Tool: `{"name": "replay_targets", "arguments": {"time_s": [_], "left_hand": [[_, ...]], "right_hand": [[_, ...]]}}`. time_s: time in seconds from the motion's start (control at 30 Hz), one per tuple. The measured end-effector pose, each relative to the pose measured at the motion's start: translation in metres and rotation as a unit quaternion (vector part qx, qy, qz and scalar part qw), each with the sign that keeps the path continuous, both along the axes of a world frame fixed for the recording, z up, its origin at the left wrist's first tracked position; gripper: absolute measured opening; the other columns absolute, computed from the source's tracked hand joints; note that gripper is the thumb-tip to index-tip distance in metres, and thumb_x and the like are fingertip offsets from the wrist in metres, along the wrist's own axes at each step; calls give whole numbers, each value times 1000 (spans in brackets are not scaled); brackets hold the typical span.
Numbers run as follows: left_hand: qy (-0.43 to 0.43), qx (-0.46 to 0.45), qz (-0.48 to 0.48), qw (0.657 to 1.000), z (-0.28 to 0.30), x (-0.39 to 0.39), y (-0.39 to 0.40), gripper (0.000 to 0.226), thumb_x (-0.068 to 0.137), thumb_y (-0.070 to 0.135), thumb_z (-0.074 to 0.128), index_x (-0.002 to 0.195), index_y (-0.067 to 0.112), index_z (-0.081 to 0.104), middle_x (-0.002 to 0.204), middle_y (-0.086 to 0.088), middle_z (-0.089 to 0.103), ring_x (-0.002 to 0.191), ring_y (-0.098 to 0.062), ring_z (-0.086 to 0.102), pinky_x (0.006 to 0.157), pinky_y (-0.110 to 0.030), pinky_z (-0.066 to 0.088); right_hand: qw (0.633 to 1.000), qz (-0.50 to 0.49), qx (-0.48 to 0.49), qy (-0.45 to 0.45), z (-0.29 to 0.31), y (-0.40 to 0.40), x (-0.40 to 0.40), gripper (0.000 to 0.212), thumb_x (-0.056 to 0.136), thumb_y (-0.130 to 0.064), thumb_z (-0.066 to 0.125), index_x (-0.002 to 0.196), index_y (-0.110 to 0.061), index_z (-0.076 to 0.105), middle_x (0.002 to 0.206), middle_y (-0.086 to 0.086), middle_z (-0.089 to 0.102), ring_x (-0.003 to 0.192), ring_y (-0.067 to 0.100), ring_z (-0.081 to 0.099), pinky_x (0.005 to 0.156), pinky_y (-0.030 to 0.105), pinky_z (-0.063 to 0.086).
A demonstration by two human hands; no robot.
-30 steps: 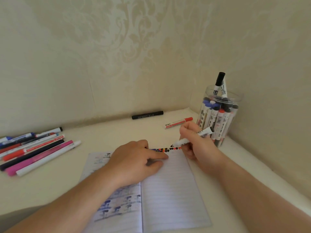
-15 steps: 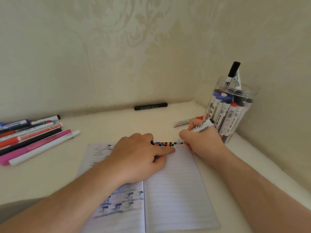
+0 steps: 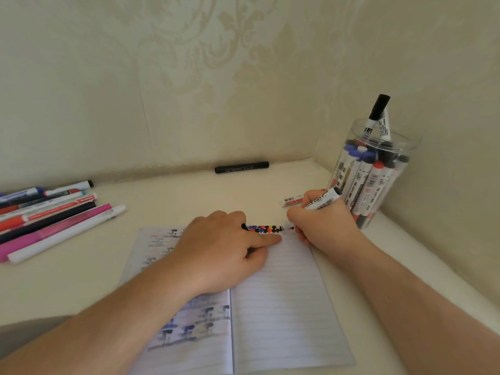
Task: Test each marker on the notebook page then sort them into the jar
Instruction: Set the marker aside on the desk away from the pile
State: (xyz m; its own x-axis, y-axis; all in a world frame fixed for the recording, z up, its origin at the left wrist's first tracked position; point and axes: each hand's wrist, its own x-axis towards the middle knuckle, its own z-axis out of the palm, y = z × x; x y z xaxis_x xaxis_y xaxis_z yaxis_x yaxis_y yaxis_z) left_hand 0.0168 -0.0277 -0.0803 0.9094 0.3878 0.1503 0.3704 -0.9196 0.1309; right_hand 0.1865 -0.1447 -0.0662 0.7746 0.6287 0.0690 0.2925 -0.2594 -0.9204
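Right fingers (image 3: 311,212) still clenched round white marker (image 3: 323,198), left fingers (image 3: 266,239) still flat on notebook (image 3: 284,307).

Obstacles and clearances, for you to note:
- Far right corner of the cream table (image 3: 167,196): clear plastic jar (image 3: 349,169), packed with white-barrelled markers; two rise above its rim.
- Left edge: fan of loose markers (image 3: 51,220).
- Far edge, against the wall: black marker (image 3: 241,167).
- Near edge: open lined notebook (image 3: 284,307), your forearms across it.
- Bare strip between fan and notebook; another between notebook and black marker.
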Motion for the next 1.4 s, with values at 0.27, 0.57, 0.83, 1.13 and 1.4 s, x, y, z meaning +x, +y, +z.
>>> {"name": "replay_targets", "arguments": {"time_s": [0.27, 0.57, 0.83, 1.13, 1.4], "left_hand": [[-4, -2, -2, 1000, 1, 0, 0, 41, 101, 59, 27, 136, 81, 22, 89, 13, 40, 90, -15, 43, 72, -33, 35], [-9, -2, -2, 1000, 0, 0, 0, 41, 100, 59, 28, 135, 82, 23, 90, 13, 41, 90, -15, 44, 70, -33, 34], [-4, -5, -4, 1000, 0, -1, 0, 41, 100, 60, 29, 135, 82, 24, 89, 13, 40, 90, -16, 44, 71, -33, 33], [-42, -40, -15, 998, 1, -9, 0, 39, 106, 45, 25, 141, 57, 37, 98, 17, 48, 98, -12, 51, 82, -35, 42], [-247, -350, 33, 903, -4, -13, 20, 14, 105, 22, 55, 107, 32, 45, 106, 13, 71, 101, -1, 66, 90, -24, 49]], "right_hand": [[1000, 6, 8, 8, -1, -1, 1, 17, 79, -4, 66, 71, -4, 51, 56, 11, 55, 48, 21, 51, 43, 26, 43], [1000, 3, 16, 17, -2, -1, 2, 19, 80, -4, 65, 71, -9, 49, 55, 8, 54, 48, 20, 50, 43, 25, 41], [1000, 18, 16, 11, -2, -3, 2, 18, 81, -3, 65, 72, -7, 50, 58, 11, 52, 50, 21, 49, 42, 23, 40], [999, 24, 33, 13, -2, -5, 4, 24, 81, -4, 65, 69, -11, 47, 56, 2, 42, 51, 15, 38, 44, 23, 31], [940, 209, 209, 172, 11, -22, -4, 9, 86, -9, 70, 84, -16, 74, 64, 10, 56, 53, 20, 49, 46, 26, 38]]}}
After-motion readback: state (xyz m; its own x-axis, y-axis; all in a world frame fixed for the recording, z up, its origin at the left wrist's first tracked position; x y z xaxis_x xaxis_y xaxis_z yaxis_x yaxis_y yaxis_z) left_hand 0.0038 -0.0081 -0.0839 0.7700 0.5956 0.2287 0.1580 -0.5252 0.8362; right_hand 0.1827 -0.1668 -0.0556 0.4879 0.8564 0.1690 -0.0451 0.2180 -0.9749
